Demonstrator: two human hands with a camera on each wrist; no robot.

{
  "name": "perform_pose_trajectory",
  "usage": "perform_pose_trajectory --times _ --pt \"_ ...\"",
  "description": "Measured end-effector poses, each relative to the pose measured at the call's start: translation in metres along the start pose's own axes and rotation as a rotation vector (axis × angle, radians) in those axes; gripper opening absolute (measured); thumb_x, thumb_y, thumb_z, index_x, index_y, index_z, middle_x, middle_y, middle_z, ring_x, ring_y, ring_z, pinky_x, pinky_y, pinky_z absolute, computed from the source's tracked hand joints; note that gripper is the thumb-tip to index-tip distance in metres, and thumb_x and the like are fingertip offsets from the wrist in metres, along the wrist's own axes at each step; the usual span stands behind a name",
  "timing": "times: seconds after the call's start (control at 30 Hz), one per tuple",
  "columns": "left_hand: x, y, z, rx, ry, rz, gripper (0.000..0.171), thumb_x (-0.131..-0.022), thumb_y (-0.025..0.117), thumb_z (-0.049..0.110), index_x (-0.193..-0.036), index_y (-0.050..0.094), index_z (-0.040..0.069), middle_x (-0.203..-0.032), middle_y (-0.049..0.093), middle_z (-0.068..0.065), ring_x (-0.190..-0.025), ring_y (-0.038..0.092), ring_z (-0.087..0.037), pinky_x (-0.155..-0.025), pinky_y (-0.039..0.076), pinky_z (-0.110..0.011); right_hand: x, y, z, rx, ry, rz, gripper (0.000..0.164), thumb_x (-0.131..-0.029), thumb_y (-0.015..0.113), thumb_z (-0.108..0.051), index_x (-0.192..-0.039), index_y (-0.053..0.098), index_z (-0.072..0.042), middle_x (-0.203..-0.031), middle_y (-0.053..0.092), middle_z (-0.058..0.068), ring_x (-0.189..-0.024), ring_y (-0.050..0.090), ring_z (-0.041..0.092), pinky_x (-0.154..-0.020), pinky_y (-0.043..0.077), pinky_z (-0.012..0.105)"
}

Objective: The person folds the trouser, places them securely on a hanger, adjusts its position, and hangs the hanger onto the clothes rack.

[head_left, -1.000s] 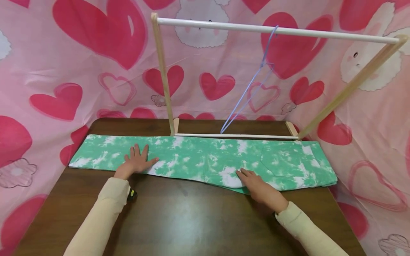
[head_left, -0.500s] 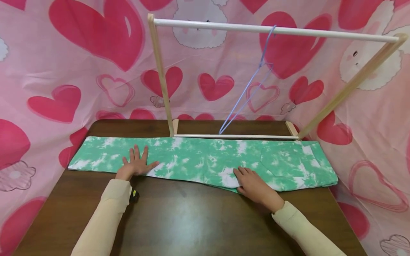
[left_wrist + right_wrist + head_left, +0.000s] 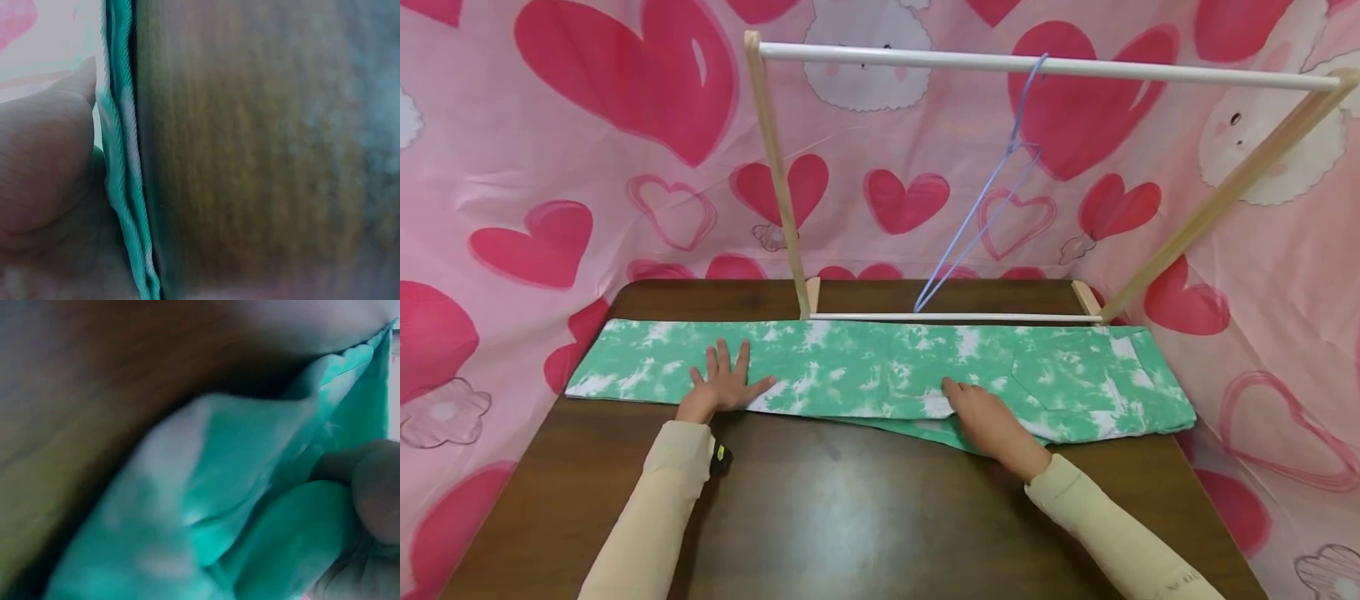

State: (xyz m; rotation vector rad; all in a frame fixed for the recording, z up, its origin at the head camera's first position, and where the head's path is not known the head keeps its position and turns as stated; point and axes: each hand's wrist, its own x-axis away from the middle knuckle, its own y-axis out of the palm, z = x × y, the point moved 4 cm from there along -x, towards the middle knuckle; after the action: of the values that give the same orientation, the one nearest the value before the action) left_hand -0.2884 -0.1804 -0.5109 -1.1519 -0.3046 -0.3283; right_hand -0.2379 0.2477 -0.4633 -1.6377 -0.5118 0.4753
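Note:
Green and white tie-dye trousers (image 3: pixel 842 362), folded lengthwise, lie across the table with the waist end at the right. My left hand (image 3: pixel 721 388) rests on the leg with its fingers spread. In the left wrist view the stacked fabric edges of the trousers (image 3: pixel 122 144) run beside that hand's palm. Nearer the waist, my right hand (image 3: pixel 996 423) pinches the front edge of the upper layer, and a lower layer shows beneath it. The right wrist view has the right hand (image 3: pixel 372 494) at the bunched cloth of the trousers (image 3: pixel 234 444), thumb against the fabric.
Behind the trousers stands a rack with wooden posts and a white rail (image 3: pixel 895 57). A blue hanger (image 3: pixel 973 221) hangs from the rail. The brown table (image 3: pixel 835 517) meets a pink heart-patterned cloth (image 3: pixel 692 125) at the back and sides.
My right hand has taken hold of the upper layer's edge and drawn it slightly up and back, baring more of the layer below. The left hand stays in place.

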Motion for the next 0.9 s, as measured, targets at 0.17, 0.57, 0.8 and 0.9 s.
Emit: perform_pose_trajectory --times 0.17,0.57,0.8,0.9 --pt "-0.003 0.001 0.001 0.003 0.006 -0.001 0.128 -0.08 0.031 0.094 -0.16 -0.013 0.004 -0.158 -0.034 -0.031 -0.145 -0.031 -0.054 -0.104 -0.02 -0.079 0.011 -0.002 0.014 -0.037 0.09 -0.04 0.047 -0.094 0.061 0.012 -0.139 0.047 0.011 -0.119 0.066 0.026 -0.109 0.067 0.039 -0.089 0.057 0.049" --pt "-0.002 0.001 0.002 0.009 0.004 0.009 0.126 -0.082 0.033 0.092 -0.161 -0.011 0.005 -0.158 -0.033 -0.031 -0.145 -0.031 -0.052 -0.104 -0.02 -0.079 0.04 -0.016 0.03 -0.041 0.217 -0.01 0.06 -0.085 0.065 0.022 -0.142 0.048 0.012 -0.134 0.059 0.03 -0.126 0.055 0.046 -0.1 0.049 0.056" --pt "-0.001 0.0 0.001 0.011 -0.01 -0.009 0.125 -0.083 0.034 0.091 -0.16 -0.013 0.005 -0.157 -0.035 -0.032 -0.144 -0.032 -0.053 -0.104 -0.022 -0.078 0.054 -0.034 0.026 -0.066 0.17 -0.019 0.063 -0.084 0.069 0.019 -0.142 0.049 0.01 -0.134 0.061 0.027 -0.126 0.056 0.044 -0.102 0.049 0.055" --pt "-0.001 0.0 0.0 0.014 -0.003 0.0 0.125 -0.083 0.034 0.091 -0.161 -0.013 0.005 -0.158 -0.034 -0.032 -0.145 -0.031 -0.053 -0.104 -0.021 -0.079 0.064 -0.04 0.025 -0.084 0.161 0.012 0.065 -0.083 0.069 0.02 -0.143 0.048 0.009 -0.134 0.061 0.026 -0.125 0.057 0.044 -0.103 0.048 0.056"
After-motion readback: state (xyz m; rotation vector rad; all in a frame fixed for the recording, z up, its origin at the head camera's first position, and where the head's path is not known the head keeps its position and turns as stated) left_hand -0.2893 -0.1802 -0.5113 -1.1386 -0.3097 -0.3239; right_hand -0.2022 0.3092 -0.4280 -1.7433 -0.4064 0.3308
